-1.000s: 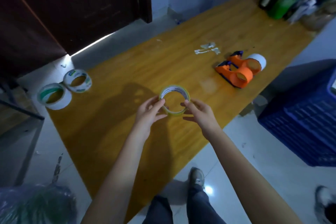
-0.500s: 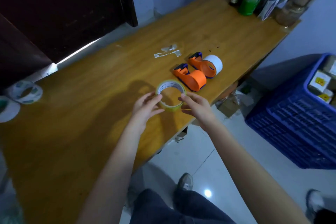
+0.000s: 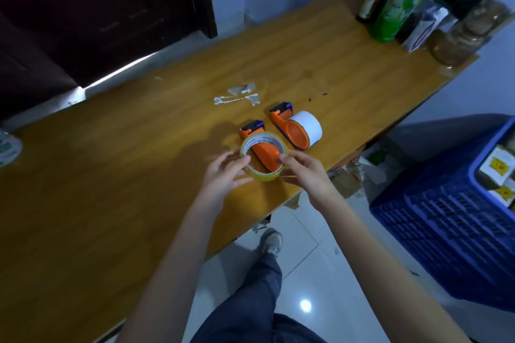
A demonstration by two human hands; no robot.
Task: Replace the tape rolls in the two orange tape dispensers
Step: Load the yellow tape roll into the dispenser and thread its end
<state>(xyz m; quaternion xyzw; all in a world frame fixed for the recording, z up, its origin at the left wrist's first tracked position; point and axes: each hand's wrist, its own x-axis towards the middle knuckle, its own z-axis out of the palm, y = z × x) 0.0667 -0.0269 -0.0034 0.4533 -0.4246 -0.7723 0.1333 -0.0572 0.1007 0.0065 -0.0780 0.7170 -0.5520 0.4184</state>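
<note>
Both my hands hold a clear yellowish tape roll (image 3: pixel 264 177) with a white printed core, just above the wooden table (image 3: pixel 139 175). My left hand (image 3: pixel 225 175) pinches its left rim and my right hand (image 3: pixel 305 175) its right rim. Through the roll's hole I see the nearer orange tape dispenser (image 3: pixel 266 152), which carries no roll that I can see. Its blue-edged cutter end points away from me. The second orange dispenser (image 3: pixel 292 132) lies just right of it with a white tape roll (image 3: pixel 308 127) on it.
Torn white tape scraps (image 3: pixel 237 96) lie beyond the dispensers. Bottles, a green bottle (image 3: pixel 401 0) and a jar (image 3: pixel 462 36) crowd the table's far right corner. Another tape roll (image 3: pixel 7 149) sits at the left edge. A blue crate (image 3: pixel 446 217) stands on the floor at right.
My hands have carried the clear tape roll to the right along the table, from open tabletop to directly over the nearer orange dispenser. The view has swung right with them.
</note>
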